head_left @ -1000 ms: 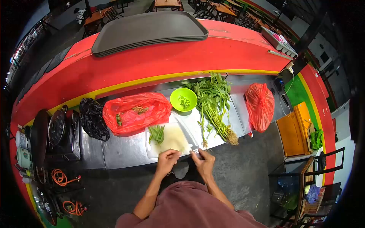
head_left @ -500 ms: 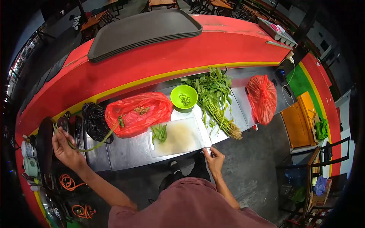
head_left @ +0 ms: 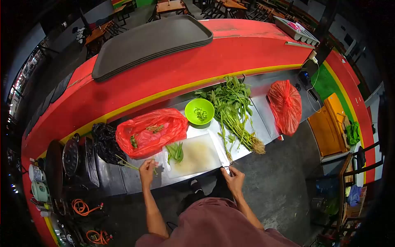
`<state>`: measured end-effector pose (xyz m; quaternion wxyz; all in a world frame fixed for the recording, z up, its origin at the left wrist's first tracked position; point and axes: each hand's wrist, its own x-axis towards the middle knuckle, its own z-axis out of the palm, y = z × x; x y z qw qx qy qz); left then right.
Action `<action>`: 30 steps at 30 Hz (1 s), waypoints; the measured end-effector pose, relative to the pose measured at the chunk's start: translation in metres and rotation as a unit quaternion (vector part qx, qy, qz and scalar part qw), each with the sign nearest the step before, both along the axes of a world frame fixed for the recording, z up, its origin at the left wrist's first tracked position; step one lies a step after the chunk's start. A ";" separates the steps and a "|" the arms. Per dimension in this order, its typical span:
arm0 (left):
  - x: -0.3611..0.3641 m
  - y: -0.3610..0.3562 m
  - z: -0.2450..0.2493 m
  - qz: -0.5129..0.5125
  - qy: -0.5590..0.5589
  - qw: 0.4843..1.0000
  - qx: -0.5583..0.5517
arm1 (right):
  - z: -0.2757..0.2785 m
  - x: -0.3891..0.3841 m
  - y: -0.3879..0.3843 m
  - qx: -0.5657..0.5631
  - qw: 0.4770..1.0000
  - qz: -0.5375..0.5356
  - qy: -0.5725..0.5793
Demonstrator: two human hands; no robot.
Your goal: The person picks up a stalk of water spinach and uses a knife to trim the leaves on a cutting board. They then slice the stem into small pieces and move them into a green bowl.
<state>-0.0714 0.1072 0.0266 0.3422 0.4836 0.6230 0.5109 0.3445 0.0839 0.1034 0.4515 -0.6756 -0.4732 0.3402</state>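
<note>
My left hand point(head_left: 147, 169) pinches a green vegetable stem point(head_left: 128, 165) at the left of the cutting board, over the counter. The stem sticks out to the left past my fingers. My right hand point(head_left: 233, 180) grips a knife point(head_left: 226, 168) by its handle at the board's right corner. Its blade points away from me along the board's right edge. On the white cutting board point(head_left: 201, 164) lies a small pile of green leaves point(head_left: 176, 151). Behind the board stands a lime-green bowl point(head_left: 187, 108) with chopped green bits inside. A bunch of leafy greens point(head_left: 230, 99) with roots lies to its right.
An open red plastic bag point(head_left: 164, 119) holding plant scraps and a black plastic bag point(head_left: 108, 144) sit at the left. A tied red bag point(head_left: 284, 107) stands at the right. Stacked dark trays point(head_left: 152, 43) rest on the red ledge point(head_left: 173, 70).
My left hand has moved right and closer to the cutting board, bringing the stem with it. My right hand still grips the knife in nearly the same place.
</note>
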 end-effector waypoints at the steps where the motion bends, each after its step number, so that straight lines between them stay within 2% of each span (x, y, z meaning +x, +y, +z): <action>1: 0.013 -0.001 -0.004 0.007 -0.035 0.999 -0.032 | 0.000 0.001 0.001 0.000 1.000 0.001 0.001; 3: 0.030 -0.004 -0.011 0.021 -0.072 0.995 -0.067 | -0.004 0.003 0.001 -0.003 1.000 -0.011 0.027; 5: 0.038 0.003 -0.014 -0.004 -0.071 0.997 -0.011 | -0.026 0.012 0.001 0.028 0.999 0.003 0.033; 7: 0.048 0.009 0.000 0.018 -0.069 0.997 -0.019 | -0.026 0.016 0.002 -0.031 0.999 0.006 0.010; 8: 0.052 0.013 0.007 0.020 -0.048 0.998 -0.034 | -0.026 0.014 0.004 0.007 1.000 0.001 -0.004; 13: 0.052 0.026 -0.008 0.004 -0.045 0.998 -0.041 | -0.019 0.018 0.001 -0.026 1.000 0.011 0.011; 15: 0.052 0.029 -0.010 0.003 -0.041 0.998 -0.039 | -0.015 0.017 0.001 -0.016 0.998 0.000 0.054; 17: 0.051 0.029 -0.013 0.000 -0.002 1.000 -0.030 | -0.007 0.019 0.000 -0.031 0.998 -0.005 0.050; 20: 0.052 0.027 -0.012 0.004 -0.015 0.999 -0.032 | -0.001 0.021 -0.001 -0.040 0.998 0.000 0.043; 23: 0.048 0.027 -0.021 0.011 -0.039 0.999 -0.030 | -0.024 0.028 -0.003 -0.036 0.999 -0.001 0.037; 26: 0.046 0.023 -0.019 0.028 0.004 1.000 0.002 | -0.027 0.029 -0.003 -0.048 0.998 0.007 0.038; 29: 0.044 0.022 -0.012 0.042 -0.001 0.999 -0.004 | -0.020 0.027 0.000 -0.086 0.994 0.040 0.049; 30: 0.043 0.022 -0.010 0.050 0.000 0.999 -0.005 | -0.022 0.024 0.002 -0.057 0.996 0.028 0.064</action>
